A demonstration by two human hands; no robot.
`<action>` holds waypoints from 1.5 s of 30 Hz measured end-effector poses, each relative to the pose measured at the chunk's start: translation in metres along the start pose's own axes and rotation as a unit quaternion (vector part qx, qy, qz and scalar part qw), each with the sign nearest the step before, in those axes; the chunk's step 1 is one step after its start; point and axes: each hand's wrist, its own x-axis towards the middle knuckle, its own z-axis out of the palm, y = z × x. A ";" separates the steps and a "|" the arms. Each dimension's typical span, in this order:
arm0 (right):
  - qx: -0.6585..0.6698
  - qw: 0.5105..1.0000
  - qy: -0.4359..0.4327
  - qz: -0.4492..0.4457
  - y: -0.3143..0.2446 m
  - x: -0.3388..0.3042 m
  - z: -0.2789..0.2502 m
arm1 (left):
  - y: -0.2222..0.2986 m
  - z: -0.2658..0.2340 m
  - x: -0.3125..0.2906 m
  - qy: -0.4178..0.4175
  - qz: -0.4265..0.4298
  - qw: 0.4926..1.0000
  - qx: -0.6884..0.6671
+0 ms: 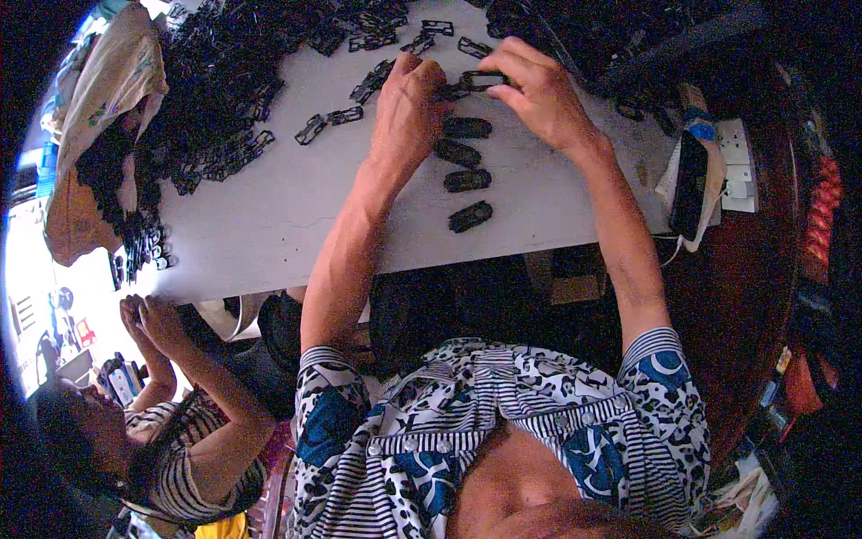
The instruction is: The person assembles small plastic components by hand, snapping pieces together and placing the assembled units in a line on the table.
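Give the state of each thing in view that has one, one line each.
Right hand: pinching
Black frame: held by that hand
Left hand: curled, grip unclear
Four black pieces: lying in a rough column
Black heap: loosely piled
White socket strip: plug inserted
Co-worker's hands: raised, close together

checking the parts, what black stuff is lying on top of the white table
Four black pieces in a column, more scattered by the left hand and right hand, and dark heaps. The table beneath the heaps is hidden.

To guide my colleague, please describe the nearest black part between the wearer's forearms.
On the pale table, look between these forearms. Black parts form a column. The end piece lies nearest the table's front edge, its right end angled away from it.
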 end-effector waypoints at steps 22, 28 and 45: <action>0.035 0.986 -0.163 -0.025 -0.011 -0.002 -0.001 | -0.002 -0.019 0.003 -0.070 0.018 0.991 -0.114; -0.135 0.988 -0.010 0.072 0.030 0.012 -0.022 | 0.003 -0.004 0.023 -0.043 0.067 0.997 -0.006; -0.114 0.988 0.002 0.105 0.041 -0.005 -0.010 | 0.004 0.015 0.025 -0.027 0.069 0.995 -0.071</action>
